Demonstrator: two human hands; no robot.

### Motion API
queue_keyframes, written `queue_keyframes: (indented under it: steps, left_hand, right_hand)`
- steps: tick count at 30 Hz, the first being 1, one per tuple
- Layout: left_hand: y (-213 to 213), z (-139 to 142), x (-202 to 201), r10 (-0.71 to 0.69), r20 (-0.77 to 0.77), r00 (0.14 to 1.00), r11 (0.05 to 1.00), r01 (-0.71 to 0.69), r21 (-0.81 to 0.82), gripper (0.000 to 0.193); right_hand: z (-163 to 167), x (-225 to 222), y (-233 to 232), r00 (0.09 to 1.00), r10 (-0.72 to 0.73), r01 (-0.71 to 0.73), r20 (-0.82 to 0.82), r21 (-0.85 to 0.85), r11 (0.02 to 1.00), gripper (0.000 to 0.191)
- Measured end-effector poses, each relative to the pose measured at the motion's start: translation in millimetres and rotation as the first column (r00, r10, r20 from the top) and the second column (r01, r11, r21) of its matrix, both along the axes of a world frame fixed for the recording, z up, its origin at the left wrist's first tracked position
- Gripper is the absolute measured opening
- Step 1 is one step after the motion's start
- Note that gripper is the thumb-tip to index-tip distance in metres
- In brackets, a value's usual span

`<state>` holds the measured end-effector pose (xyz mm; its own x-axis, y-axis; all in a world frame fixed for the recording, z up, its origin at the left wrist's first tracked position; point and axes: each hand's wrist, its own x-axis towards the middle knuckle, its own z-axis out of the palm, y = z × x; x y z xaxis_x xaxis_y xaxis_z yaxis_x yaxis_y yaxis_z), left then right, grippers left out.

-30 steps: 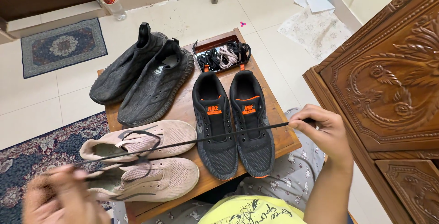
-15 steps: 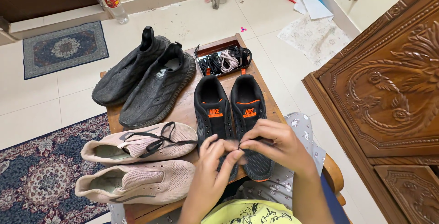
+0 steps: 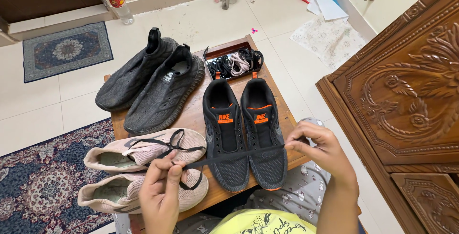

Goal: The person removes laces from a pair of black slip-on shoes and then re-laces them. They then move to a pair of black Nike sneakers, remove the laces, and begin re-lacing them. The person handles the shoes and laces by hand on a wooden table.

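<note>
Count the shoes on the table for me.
6: two dark grey slip-ons at the back left, two black shoes with orange tongues on the right, two beige shoes at the front left.

A small wooden table [image 3: 196, 114] carries 3 shoe pairs, with a tray of laces [image 3: 234, 62] at its far edge behind the black-and-orange pair [image 3: 244, 133].

Table [image 3: 196, 114] bore three shoe pairs: slip-ons [image 3: 148, 83] at far left, lace-ups [image 3: 244, 133] at near right, low pair [image 3: 143, 172] at near left. Tray [image 3: 234, 62] of laces lay behind lace-ups. Lace [image 3: 239, 153] stretched over lace-ups between left hand [image 3: 162, 191] and right hand [image 3: 318, 150]. Cabinet [image 3: 406, 100] stood right of table; rug [image 3: 67, 50] lay on floor, far left.
</note>
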<state>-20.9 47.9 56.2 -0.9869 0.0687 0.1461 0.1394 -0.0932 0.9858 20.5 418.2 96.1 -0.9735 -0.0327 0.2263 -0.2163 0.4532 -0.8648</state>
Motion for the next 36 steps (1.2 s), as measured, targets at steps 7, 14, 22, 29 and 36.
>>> queue_keyframes:
  steps: [7, 14, 22, 29, 36]
  left_hand:
    - [11, 7, 0, -0.034, 0.209, 0.977, 0.998, 0.023, 0.058, 0.012]
    - [42, 30, -13, -0.087, -0.021, 0.996, 0.996, 0.087, -0.020, 0.015]
    - [85, 28, -13, -0.190, 0.225, 0.956, 0.908, 0.084, 0.411, 0.017]
    - [87, 22, -11, -0.203, 0.138, 0.969, 0.934, 0.149, 0.325, 0.018]
    - [77, 13, -17, -0.427, 0.305, 0.851, 0.890, 0.336, 0.309, 0.022]
  right_hand:
    - [-22, -9, -10, 0.988, -0.144, 0.069, -0.061, -0.657, 0.751, 0.018]
    - [0, -30, -38, 0.985, -0.166, 0.035, -0.046, -0.890, 0.454, 0.024]
    - [20, -37, -101, 0.940, 0.077, 0.121, 0.332, -0.535, 0.837, 0.017]
    - [52, -44, -108, 0.994, 0.019, -0.010, -0.106, 0.079, 0.997, 0.031]
    - [80, -59, -94, 0.958, 0.261, -0.198, -0.116, 0.387, 0.901, 0.041]
